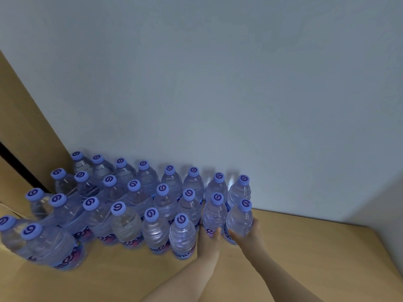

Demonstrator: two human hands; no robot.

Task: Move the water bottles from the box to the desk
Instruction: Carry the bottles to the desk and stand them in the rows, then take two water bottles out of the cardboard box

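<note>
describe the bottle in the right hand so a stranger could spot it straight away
Start at the block of purple-capped bottles against the grey wall on the wooden desk. Go to its right end, front row. That bottle is the one the right hand grips; the left hand holds its neighbour.

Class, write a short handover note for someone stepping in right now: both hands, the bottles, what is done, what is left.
Left hand: grip on a bottle at the right end of the rows.
Right hand: grip on the neighbouring bottle.
Both bottles appear to rest on the desk.
Done: many bottles stand in rows against the wall.
Left: release these two; the box is out of view, so check it.
</note>
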